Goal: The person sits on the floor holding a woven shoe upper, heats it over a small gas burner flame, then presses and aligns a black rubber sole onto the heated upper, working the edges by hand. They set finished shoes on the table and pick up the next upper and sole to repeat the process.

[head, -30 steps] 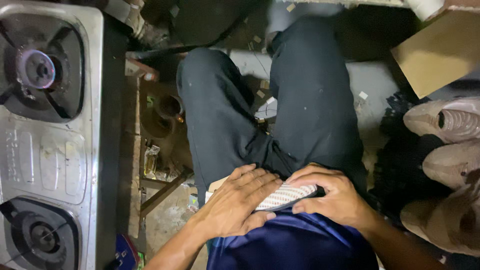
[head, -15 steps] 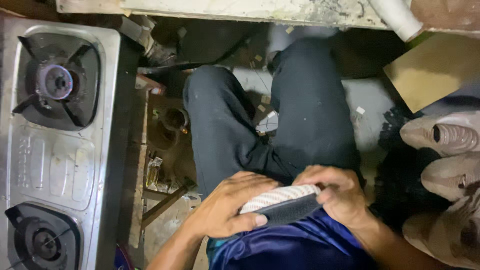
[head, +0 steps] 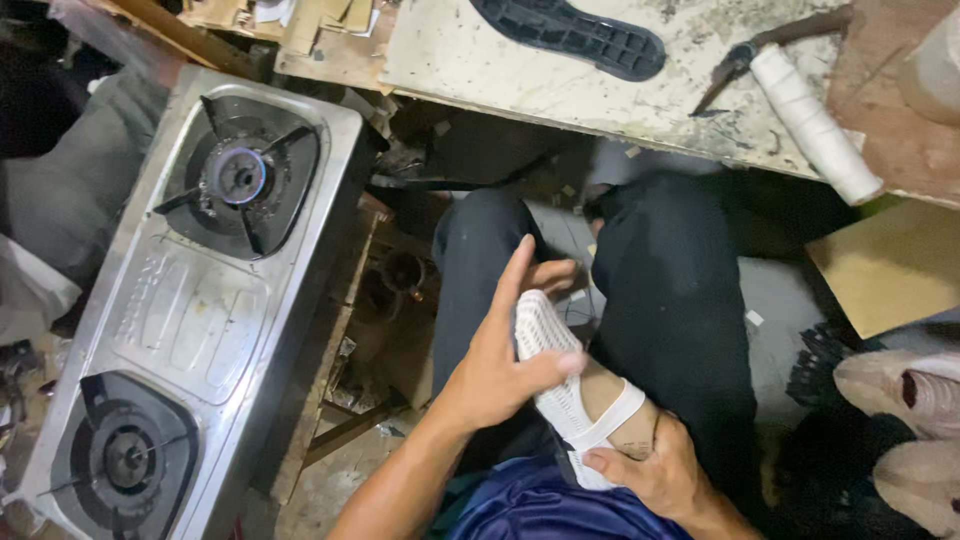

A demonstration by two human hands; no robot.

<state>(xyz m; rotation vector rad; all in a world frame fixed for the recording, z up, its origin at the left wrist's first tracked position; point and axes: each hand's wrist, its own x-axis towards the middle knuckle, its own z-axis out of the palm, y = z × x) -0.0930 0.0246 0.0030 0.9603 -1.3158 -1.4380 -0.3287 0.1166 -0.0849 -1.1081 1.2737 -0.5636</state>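
I hold a white woven shoe upper (head: 560, 385) on a tan last above my lap. My left hand (head: 505, 345) wraps its toe end, thumb across the mesh and fingers stretched behind it. My right hand (head: 650, 470) grips the heel end from below, near the white collar band. My legs in dark trousers (head: 665, 290) lie underneath, and the blue shirt hem (head: 540, 510) shows at the bottom edge.
A steel two-burner gas stove (head: 205, 300) stands at the left, its far burner showing a blue flame. A workbench (head: 520, 60) ahead carries a black shoe sole (head: 570, 32), a white roll (head: 815, 125) and a dark tool (head: 745, 60). Pale shoes (head: 900, 385) lie at the right beside a cardboard piece (head: 890, 265).
The view tilted up, revealing the workbench. I lifted the shoe upper from flat across my lap and turned it toe-forward, with my left hand now wrapped over its toe.
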